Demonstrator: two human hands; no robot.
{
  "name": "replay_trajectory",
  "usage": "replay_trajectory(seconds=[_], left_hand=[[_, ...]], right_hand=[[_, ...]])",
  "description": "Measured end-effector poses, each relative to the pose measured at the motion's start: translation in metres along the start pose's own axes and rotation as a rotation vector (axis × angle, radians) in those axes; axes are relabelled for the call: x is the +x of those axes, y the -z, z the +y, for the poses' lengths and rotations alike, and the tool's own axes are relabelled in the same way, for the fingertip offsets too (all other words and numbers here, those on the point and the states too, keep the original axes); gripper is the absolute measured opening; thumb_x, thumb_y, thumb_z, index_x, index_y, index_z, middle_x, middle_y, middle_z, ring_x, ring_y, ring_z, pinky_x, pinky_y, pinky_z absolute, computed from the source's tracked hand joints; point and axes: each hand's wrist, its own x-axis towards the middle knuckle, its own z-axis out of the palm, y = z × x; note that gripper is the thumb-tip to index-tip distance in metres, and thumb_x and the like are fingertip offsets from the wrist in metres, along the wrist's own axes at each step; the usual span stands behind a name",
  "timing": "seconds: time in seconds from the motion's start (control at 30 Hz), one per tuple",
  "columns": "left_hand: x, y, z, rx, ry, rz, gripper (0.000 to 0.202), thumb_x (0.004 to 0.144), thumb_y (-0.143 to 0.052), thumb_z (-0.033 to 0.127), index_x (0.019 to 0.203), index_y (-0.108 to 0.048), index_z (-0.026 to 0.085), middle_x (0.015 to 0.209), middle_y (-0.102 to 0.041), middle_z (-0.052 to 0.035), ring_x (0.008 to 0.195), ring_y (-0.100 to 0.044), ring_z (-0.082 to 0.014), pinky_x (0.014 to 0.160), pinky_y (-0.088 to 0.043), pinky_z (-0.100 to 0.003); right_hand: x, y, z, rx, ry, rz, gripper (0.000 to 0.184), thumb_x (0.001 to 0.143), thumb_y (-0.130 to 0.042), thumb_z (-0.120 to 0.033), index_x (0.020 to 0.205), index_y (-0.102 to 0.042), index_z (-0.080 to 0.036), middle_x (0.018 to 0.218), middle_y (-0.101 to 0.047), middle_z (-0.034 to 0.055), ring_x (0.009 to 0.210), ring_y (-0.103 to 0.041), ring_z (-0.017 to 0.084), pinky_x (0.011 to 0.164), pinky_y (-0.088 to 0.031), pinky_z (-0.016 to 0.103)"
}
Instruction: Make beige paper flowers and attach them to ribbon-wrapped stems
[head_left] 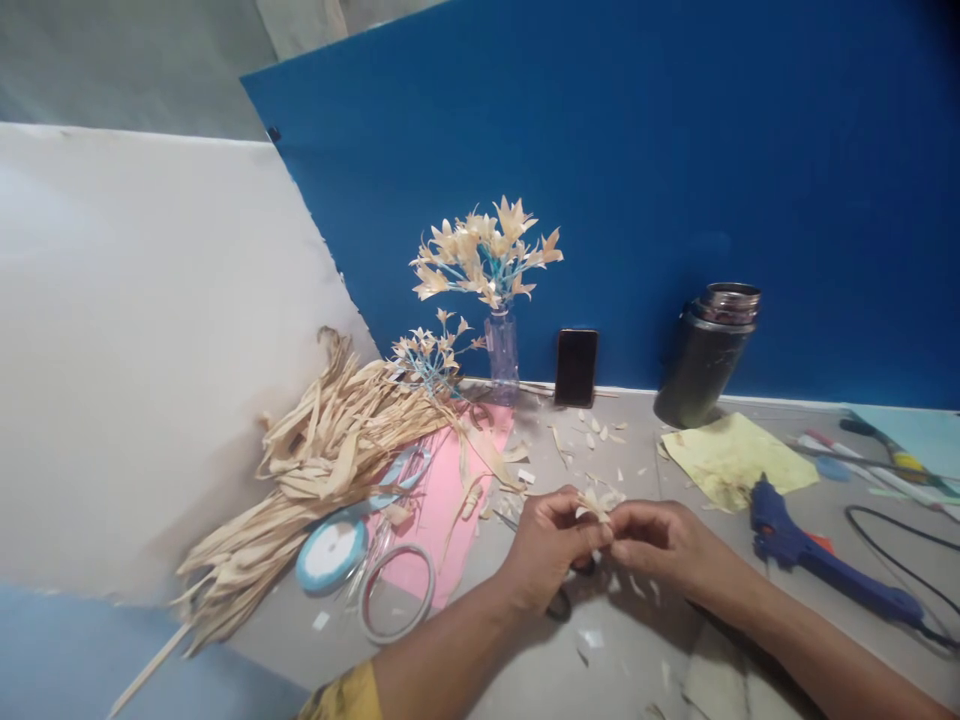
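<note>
A small pale flower with pointed petals [594, 504], apparently of dried husk, is pinched between both my hands above the table. My left hand [553, 545] closes thumb and fingers on its left side. From the right, my right hand [660, 540] holds it with the fingertips; the flower's base is hidden by the fingers. Beneath my left hand lie scissors [559, 606], mostly covered, with a black handle showing. Finished flowers of the same kind [487, 245] stand in a clear bottle [502, 355] farther back, and a smaller bunch [431, 352] sits left of it.
Dried husk strips [322, 440] heap at the left, by a blue ribbon spool [331, 553], a tape ring [397, 593] and pink paper [442, 500]. A phone [576, 368] and a dark flask [705, 360] stand behind. At right lie yellow paper [739, 460] and a corded blue glue gun [825, 565].
</note>
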Motion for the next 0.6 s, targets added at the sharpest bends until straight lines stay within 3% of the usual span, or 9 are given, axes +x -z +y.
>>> replay_trajectory(seconds=[0.13, 0.27, 0.47, 0.6], left_hand=[[0.0019, 0.002, -0.0032, -0.013, 0.024, -0.018, 0.04, 0.057, -0.09, 0.041, 0.075, -0.069, 0.011, 0.062, -0.058, 0.0016, 0.045, -0.046, -0.0048, 0.046, -0.032, -0.021], [0.0033, 0.0032, -0.0026, -0.084, 0.065, -0.021, 0.041, 0.059, -0.089, 0.037, 0.085, -0.067, 0.014, 0.057, -0.059, 0.0032, 0.041, -0.048, -0.0067, 0.045, -0.034, -0.021], [0.0016, 0.003, -0.0014, -0.079, 0.059, -0.046, 0.04, 0.066, -0.084, 0.045, 0.072, -0.056, 0.016, 0.055, -0.06, 0.0019, 0.041, -0.048, -0.0062, 0.044, -0.034, -0.019], [0.0012, 0.0035, -0.0007, 0.054, 0.013, 0.005, 0.033, 0.069, -0.081, 0.04, 0.083, -0.066, 0.014, 0.057, -0.063, 0.0006, 0.039, -0.048, -0.0054, 0.043, -0.034, -0.018]], right_hand=[[0.0006, 0.0009, 0.0009, 0.002, 0.012, 0.139, 0.036, 0.072, -0.079, -0.05, 0.066, -0.068, -0.016, 0.06, -0.058, -0.0014, 0.058, -0.046, 0.012, 0.057, -0.036, 0.024], [0.0013, 0.0058, 0.0003, 0.08, 0.003, 0.286, 0.037, 0.074, -0.076, -0.053, 0.069, -0.068, -0.017, 0.055, -0.049, -0.0044, 0.053, -0.036, 0.009, 0.051, -0.028, 0.024], [0.0021, 0.0089, 0.0, 0.154, 0.013, 0.284, 0.037, 0.078, -0.074, -0.053, 0.071, -0.067, -0.017, 0.064, -0.057, -0.0011, 0.055, -0.038, 0.009, 0.051, -0.026, 0.025], [0.002, 0.0069, 0.0002, 0.132, -0.002, 0.264, 0.037, 0.077, -0.076, -0.052, 0.07, -0.068, -0.017, 0.062, -0.057, -0.0011, 0.053, -0.038, 0.009, 0.051, -0.026, 0.025]])
